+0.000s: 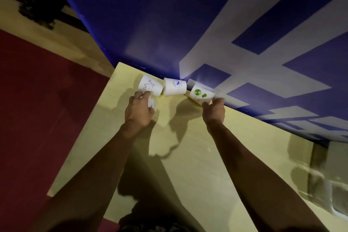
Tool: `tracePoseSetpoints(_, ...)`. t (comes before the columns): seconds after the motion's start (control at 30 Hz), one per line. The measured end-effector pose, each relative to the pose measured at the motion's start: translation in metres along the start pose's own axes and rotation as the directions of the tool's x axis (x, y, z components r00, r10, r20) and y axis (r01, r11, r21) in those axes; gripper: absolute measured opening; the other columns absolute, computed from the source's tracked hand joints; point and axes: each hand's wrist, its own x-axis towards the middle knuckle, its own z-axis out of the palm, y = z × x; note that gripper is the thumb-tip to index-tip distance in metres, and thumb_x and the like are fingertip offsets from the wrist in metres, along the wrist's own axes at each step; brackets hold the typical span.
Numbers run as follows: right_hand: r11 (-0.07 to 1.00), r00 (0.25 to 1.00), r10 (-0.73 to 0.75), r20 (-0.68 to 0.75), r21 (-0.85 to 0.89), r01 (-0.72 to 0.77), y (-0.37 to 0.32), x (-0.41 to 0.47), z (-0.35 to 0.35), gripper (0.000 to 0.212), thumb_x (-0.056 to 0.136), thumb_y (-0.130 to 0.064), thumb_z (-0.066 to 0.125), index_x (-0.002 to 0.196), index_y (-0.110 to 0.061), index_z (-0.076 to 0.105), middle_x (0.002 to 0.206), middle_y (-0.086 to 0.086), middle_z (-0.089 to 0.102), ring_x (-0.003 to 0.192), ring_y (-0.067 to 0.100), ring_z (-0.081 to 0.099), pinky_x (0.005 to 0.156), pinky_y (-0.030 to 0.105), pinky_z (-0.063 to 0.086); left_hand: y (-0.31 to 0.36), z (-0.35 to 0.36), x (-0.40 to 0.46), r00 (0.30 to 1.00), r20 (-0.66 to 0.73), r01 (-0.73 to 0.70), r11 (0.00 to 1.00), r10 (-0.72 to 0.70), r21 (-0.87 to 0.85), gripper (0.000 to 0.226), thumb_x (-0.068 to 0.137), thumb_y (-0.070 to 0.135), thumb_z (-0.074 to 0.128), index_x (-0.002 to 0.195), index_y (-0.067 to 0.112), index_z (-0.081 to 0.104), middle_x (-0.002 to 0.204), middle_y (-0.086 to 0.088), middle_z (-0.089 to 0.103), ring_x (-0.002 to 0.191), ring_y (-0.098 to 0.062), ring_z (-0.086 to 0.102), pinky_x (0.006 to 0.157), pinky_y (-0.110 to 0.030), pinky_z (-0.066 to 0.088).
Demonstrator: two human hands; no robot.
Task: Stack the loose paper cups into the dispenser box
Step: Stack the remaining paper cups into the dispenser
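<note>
Three white paper cups stand in a row at the far edge of the pale table [188, 156], against the blue wall. The left cup [149, 85] has a line drawing of an animal, the middle cup [174, 86] a blue round logo, the right cup [200, 94] green marks. My left hand [140, 109] is curled round a fourth white cup [153, 103] just below the left cup, and its fingertips touch that left cup. My right hand [214, 109] pinches the right cup at its near lower edge. No dispenser box shows.
The blue wall with white stripes [188, 24] runs right behind the cups. The table's left edge drops to a dark red floor [37, 109]. A shiny transparent thing [323, 184] lies at the table's right side.
</note>
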Motion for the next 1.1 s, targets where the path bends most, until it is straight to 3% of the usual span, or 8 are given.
tracePoseSetpoints(0.13,1.000,0.998,-0.006,0.055,0.002,0.006,0.000,0.006,0.002,0.027,0.093,-0.026,0.060,0.118,-0.015,0.058,0.120,0.006,0.064,0.101,0.023,0.061,0.087,0.037,0.053,-0.005,0.001,-0.007,1.000,-0.027,0.007,0.999,-0.009,-0.045,0.052,0.077,0.021,0.065,0.126,0.013,0.050,0.125,-0.012,0.050,0.108,-0.033,0.051,0.084,-0.037,0.044)
tracePoseSetpoints(0.23,0.995,0.997,-0.077,0.031,-0.056,0.079,-0.001,-0.004,-0.001,0.026,0.093,-0.027,0.056,0.109,-0.008,0.065,0.111,0.011,0.067,0.098,0.027,0.064,0.088,0.044,0.055,-0.004,-0.003,-0.020,0.991,-0.104,0.051,0.966,-0.080,-0.254,0.043,0.073,0.020,0.071,0.111,0.011,0.053,0.109,-0.009,0.055,0.094,-0.026,0.055,0.073,-0.031,0.041)
tracePoseSetpoints(0.4,0.978,0.980,-0.198,-0.018,0.058,0.199,0.020,-0.059,-0.022,0.031,0.085,-0.039,0.054,0.081,-0.009,0.062,0.077,0.008,0.066,0.074,0.031,0.060,0.069,0.044,0.053,0.030,0.000,-0.063,0.963,0.055,0.208,0.604,-0.262,-0.769,0.037,0.066,0.024,0.075,0.089,0.018,0.047,0.091,-0.006,0.060,0.073,-0.020,0.058,0.059,-0.026,0.044)
tracePoseSetpoints(0.5,0.942,0.968,-0.247,-0.042,0.222,0.250,0.041,-0.097,-0.039,0.023,0.089,-0.036,0.054,0.083,-0.015,0.061,0.082,0.004,0.066,0.076,0.024,0.064,0.072,0.051,0.056,0.064,0.006,-0.097,0.972,0.179,0.230,0.486,-0.150,-0.843,0.040,0.072,0.021,0.075,0.101,0.012,0.049,0.099,-0.006,0.058,0.073,-0.013,0.058,0.060,-0.018,0.046)
tracePoseSetpoints(0.67,0.906,0.935,-0.332,-0.125,0.233,0.353,0.070,-0.137,-0.089,0.020,0.094,-0.033,0.049,0.090,-0.021,0.064,0.088,-0.004,0.069,0.085,0.021,0.064,0.075,0.049,0.054,0.102,0.015,-0.148,0.903,0.344,0.095,0.660,0.257,-0.745,0.076,0.077,0.029,0.073,0.137,0.049,0.031,0.133,0.009,0.045,0.108,-0.020,0.058,0.078,-0.027,0.054)
tracePoseSetpoints(0.8,0.892,0.914,-0.361,-0.186,0.216,0.397,0.097,-0.151,-0.135,0.018,0.096,-0.032,0.053,0.093,-0.020,0.066,0.089,-0.005,0.070,0.085,0.016,0.065,0.075,0.046,0.055,0.138,0.023,-0.180,0.896,0.290,-0.039,0.710,0.336,-0.703,0.042,0.084,0.029,0.069,0.121,0.035,0.050,0.121,0.009,0.054,0.093,-0.014,0.063,0.065,-0.014,0.047)
tracePoseSetpoints(0.9,0.888,0.896,-0.373,-0.240,0.188,0.419,0.119,-0.159,-0.171,0.016,0.097,-0.031,0.057,0.093,-0.020,0.068,0.090,-0.008,0.070,0.084,0.008,0.065,0.075,0.041,0.056,0.165,0.033,-0.199,0.914,0.185,-0.190,0.785,0.360,-0.589,0.008,0.091,0.026,0.060,0.098,0.024,0.059,0.111,0.002,0.057,0.095,-0.012,0.060,0.071,-0.016,0.047)
tracePoseSetpoints(1.1,0.871,0.826,-0.432,-0.362,0.070,0.487,0.180,-0.165,-0.256,0.011,0.095,-0.020,0.059,0.088,-0.016,0.067,0.079,-0.004,0.066,0.072,0.009,0.059,0.063,0.030,0.049,0.226,0.068,-0.243,0.875,-0.035,-0.452,0.789,0.483,-0.416,0.011,0.092,0.021,0.060,0.093,0.016,0.070,0.114,0.013,0.049,0.108,-0.005,0.042,0.082,-0.018,0.040)
